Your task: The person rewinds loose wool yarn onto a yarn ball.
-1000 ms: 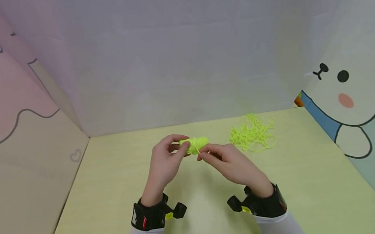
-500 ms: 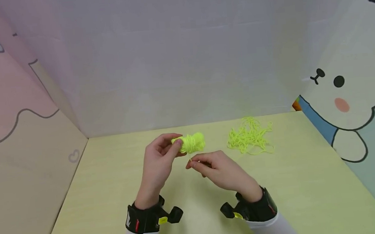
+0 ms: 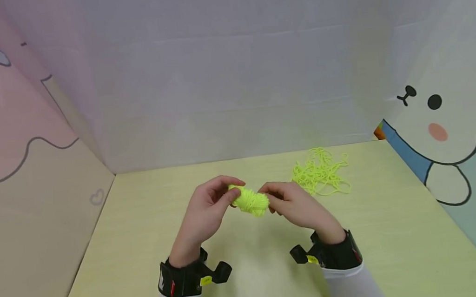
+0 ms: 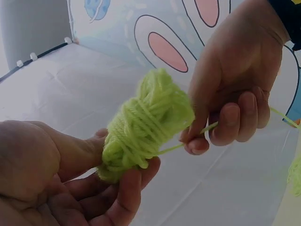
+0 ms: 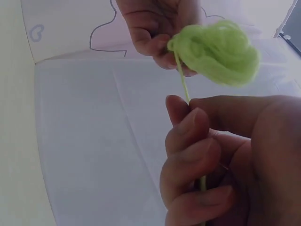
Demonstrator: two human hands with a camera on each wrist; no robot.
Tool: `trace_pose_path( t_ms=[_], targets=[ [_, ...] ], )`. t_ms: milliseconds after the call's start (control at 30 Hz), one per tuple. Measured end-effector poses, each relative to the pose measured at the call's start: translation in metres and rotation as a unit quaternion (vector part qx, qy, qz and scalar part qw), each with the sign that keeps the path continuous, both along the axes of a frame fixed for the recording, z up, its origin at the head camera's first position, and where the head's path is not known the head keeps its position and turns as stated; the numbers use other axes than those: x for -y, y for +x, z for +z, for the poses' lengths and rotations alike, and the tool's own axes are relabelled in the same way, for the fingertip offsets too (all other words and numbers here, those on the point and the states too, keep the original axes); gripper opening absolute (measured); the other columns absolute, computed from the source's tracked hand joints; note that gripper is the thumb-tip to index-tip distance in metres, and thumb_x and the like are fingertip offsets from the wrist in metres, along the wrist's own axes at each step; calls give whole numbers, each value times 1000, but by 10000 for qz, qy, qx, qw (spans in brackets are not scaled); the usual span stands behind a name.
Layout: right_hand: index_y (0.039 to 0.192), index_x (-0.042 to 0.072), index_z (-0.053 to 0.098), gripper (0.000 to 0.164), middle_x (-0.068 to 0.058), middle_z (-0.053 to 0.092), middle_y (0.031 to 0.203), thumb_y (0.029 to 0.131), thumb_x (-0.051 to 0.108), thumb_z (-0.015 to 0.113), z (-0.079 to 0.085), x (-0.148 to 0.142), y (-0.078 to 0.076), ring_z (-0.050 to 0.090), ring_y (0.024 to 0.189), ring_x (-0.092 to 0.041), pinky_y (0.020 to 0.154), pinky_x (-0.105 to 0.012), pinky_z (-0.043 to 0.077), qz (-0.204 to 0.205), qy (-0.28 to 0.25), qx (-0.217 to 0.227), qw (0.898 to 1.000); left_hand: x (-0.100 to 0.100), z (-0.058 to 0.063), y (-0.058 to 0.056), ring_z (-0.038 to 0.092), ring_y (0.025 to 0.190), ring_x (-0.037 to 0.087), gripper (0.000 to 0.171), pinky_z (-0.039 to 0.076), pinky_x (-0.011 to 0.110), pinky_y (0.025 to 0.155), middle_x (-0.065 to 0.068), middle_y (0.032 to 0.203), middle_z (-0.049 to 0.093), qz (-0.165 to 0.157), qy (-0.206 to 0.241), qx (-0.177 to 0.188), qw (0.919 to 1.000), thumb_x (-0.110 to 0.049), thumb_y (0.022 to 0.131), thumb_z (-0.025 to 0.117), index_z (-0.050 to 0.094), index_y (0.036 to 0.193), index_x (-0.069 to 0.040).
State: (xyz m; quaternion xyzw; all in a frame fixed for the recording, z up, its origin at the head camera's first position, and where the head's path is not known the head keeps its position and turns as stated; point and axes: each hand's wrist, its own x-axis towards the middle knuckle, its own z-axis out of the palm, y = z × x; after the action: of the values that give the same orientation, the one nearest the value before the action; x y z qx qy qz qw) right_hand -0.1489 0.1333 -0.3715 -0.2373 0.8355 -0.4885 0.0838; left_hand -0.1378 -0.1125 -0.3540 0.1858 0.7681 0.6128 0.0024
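Note:
A small bundle of neon yellow-green yarn [image 3: 252, 202] is held above the table by one end in my left hand [image 3: 207, 209], thumb on the near side and fingers behind. Wraps of yarn circle its middle in the left wrist view, and loops bulge at the free end [image 4: 171, 99]. My right hand [image 3: 299, 206] is just right of the bundle and pinches the yarn strand [image 5: 184, 82] between thumb and forefinger. From the bundle the strand runs to that pinch, then on through the curled fingers [image 5: 190, 160] of the right hand.
A loose, tangled pile of the same yarn [image 3: 319, 172] lies on the pale yellow table [image 3: 153, 248] near its back edge, right of the hands. Fabric walls with cartoon drawings [image 3: 436, 109] enclose the table at the back and sides. Each wrist wears a black strap camera [image 3: 330, 253].
The right hand has swung from the bundle's near side, below it, up to its right end. In the left hand the bundle has tilted, its free end now lower and nearer.

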Motion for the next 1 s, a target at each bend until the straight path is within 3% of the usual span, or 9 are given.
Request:
trace_pose_path(
  t_ms=[200,467,700,1000],
  targets=[
    [106,13,73,21,-2,54,76,113,26,58,2,-4,4,42,58,-21,53,-32,34,-347,-262,-98,9990,1,-6,0,69,82,24,16,59,37,77,-1,96,73,-81,-677,-154,9976,-11,105,70,78,117,-18],
    [114,14,74,19,-1,51,73,113,26,59,6,1,12,42,55,-19,53,-32,35,-535,-420,-447,9967,1,-14,-5,64,80,18,16,55,34,72,-3,92,70,127,-1045,-589,9927,-10,104,73,79,117,-16],
    [115,14,74,18,2,52,72,112,25,61,8,6,16,44,55,-17,51,-31,35,-579,-345,-598,9959,-2,-14,-7,65,81,14,16,59,35,75,-2,94,71,310,-1017,-737,9916,-10,102,75,79,117,-13],
    [113,17,75,18,5,55,72,112,27,60,8,14,19,44,52,-14,49,-31,36,-368,-316,-700,9964,-7,-14,-8,74,90,18,16,64,30,74,5,108,76,724,-496,-667,9939,-8,101,76,78,117,-7]
  ],
)
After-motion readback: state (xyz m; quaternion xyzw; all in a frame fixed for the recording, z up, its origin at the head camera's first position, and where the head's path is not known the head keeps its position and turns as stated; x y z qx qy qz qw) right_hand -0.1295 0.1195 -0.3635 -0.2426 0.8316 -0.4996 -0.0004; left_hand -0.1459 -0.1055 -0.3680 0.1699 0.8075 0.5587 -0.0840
